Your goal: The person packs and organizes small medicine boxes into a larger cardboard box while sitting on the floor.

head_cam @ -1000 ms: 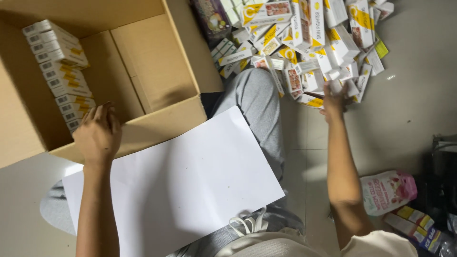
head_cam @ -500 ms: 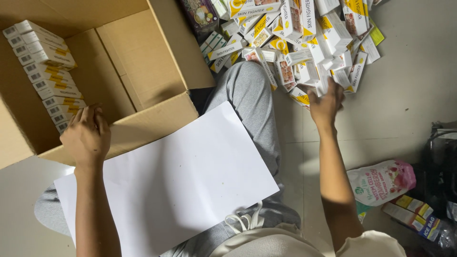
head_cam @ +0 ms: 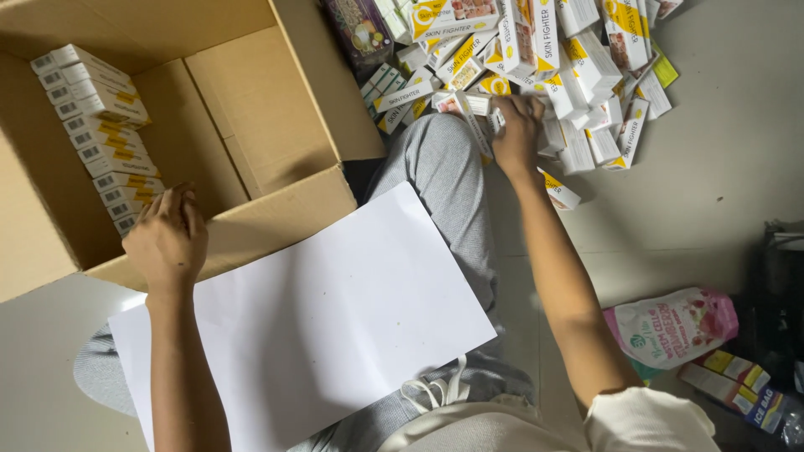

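The hands are well apart — left hand (head_cam: 167, 238) curled empty at the cardboard box (head_cam: 276, 109), right hand (head_cam: 517, 130) gripping small cartons (head_cam: 578, 67).

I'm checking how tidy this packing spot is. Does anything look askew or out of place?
Yes. The small cartons lie jumbled on the floor, unlike the neat row in the cardboard box. One carton lies apart.
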